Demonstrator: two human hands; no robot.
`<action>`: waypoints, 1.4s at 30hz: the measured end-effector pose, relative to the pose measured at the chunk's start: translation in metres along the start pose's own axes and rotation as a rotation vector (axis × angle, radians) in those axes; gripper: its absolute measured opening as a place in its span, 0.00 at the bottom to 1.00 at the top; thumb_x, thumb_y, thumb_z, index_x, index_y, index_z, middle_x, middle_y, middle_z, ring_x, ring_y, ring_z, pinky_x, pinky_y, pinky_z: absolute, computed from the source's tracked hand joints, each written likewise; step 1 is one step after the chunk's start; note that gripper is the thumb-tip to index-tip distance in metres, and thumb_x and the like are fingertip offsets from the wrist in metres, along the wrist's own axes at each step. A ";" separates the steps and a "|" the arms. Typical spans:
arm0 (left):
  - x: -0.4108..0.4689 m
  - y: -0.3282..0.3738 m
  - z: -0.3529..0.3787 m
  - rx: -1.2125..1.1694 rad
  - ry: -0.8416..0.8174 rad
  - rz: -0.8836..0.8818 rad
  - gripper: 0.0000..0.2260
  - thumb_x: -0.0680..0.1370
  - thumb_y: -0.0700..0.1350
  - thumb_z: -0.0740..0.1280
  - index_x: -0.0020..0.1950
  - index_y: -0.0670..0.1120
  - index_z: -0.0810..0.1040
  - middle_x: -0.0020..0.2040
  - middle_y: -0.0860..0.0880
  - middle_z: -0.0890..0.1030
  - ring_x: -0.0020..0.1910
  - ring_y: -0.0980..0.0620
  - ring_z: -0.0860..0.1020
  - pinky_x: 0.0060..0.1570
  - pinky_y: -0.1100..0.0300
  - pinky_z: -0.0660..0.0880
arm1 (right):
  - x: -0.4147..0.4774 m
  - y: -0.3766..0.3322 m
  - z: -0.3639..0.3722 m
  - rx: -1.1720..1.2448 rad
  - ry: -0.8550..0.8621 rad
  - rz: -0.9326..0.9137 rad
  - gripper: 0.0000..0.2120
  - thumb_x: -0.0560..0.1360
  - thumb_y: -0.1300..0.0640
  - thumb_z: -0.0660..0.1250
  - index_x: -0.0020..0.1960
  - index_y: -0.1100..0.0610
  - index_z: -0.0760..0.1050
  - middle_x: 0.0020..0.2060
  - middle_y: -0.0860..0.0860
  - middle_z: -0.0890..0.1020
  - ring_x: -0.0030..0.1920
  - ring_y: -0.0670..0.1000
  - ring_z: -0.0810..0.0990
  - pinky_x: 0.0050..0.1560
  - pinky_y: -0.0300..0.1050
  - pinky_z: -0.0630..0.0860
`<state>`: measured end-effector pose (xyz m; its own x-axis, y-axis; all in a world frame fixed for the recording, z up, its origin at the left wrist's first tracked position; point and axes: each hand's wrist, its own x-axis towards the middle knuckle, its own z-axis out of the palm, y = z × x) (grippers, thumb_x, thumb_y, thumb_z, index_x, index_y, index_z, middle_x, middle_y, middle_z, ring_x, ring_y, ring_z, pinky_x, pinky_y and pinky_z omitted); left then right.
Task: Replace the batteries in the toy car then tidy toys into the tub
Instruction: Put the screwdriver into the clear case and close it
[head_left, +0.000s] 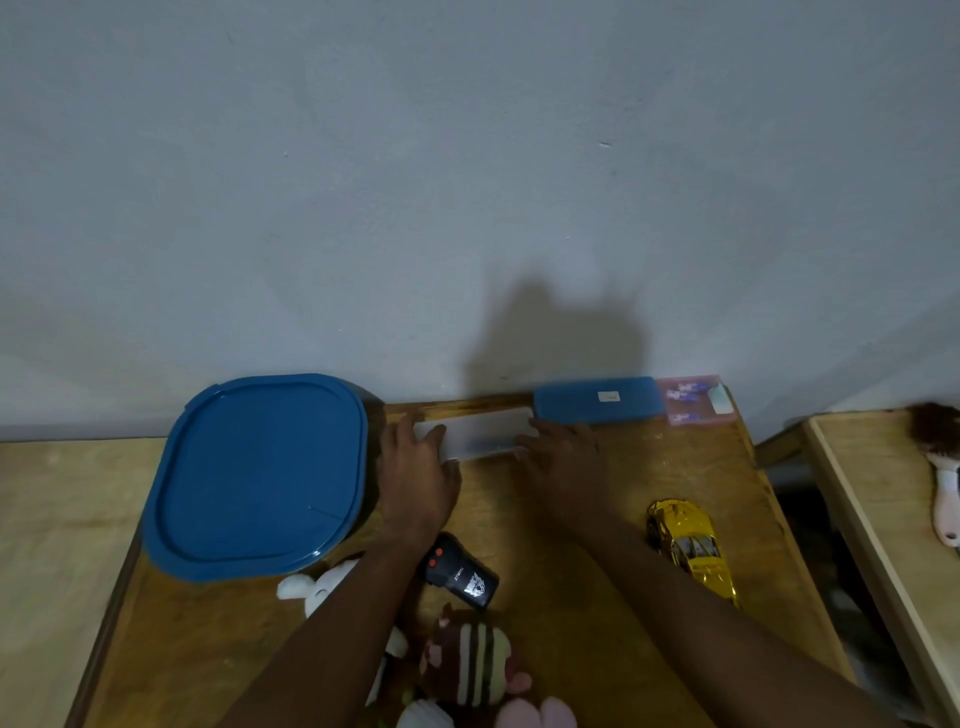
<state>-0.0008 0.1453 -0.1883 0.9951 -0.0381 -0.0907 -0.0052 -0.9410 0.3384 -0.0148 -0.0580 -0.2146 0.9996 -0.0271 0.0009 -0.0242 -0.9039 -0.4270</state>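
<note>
near: plush toys (470, 670) + remote (460, 571) crowd worktop (571, 649) front edge, forearm sweep could knock them off | mid: toy car (691, 545) lies R, untouched; tub (254, 478) L, lid on | far: left hand (415, 467) & right hand (563, 457) fingers spread flat at ends of white box (475, 434), clamped on nothing yet; box may slide into blue case (597, 400)

"THRILL" on black remote (460, 571)

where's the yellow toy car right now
In the head view the yellow toy car lies on the wooden table at the right, untouched, just right of the right forearm and nearer the person than the blue case.
</note>
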 end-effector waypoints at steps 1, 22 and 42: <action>0.001 0.001 0.000 0.042 0.002 0.009 0.23 0.78 0.51 0.69 0.72 0.49 0.75 0.75 0.42 0.68 0.73 0.40 0.65 0.66 0.44 0.72 | -0.002 0.002 0.002 -0.048 0.006 -0.007 0.13 0.79 0.45 0.63 0.60 0.43 0.81 0.66 0.45 0.78 0.64 0.55 0.71 0.63 0.55 0.70; 0.031 0.013 -0.021 0.132 -0.299 0.062 0.36 0.78 0.50 0.66 0.82 0.44 0.53 0.81 0.39 0.50 0.78 0.37 0.54 0.76 0.45 0.58 | 0.028 -0.046 -0.029 -0.480 -0.316 -0.016 0.20 0.79 0.55 0.57 0.71 0.51 0.71 0.76 0.57 0.62 0.75 0.64 0.56 0.71 0.63 0.55; -0.184 -0.069 -0.109 -0.162 0.451 -0.023 0.19 0.76 0.53 0.69 0.64 0.46 0.81 0.69 0.42 0.75 0.70 0.40 0.71 0.65 0.42 0.71 | -0.182 -0.166 -0.038 0.383 -0.077 -0.036 0.14 0.76 0.51 0.65 0.60 0.47 0.82 0.54 0.44 0.84 0.54 0.47 0.81 0.53 0.45 0.79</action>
<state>-0.1731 0.2536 -0.0932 0.9385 0.1652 0.3033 -0.0033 -0.8739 0.4860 -0.1935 0.0807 -0.1091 0.9981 0.0471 -0.0398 0.0027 -0.6782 -0.7349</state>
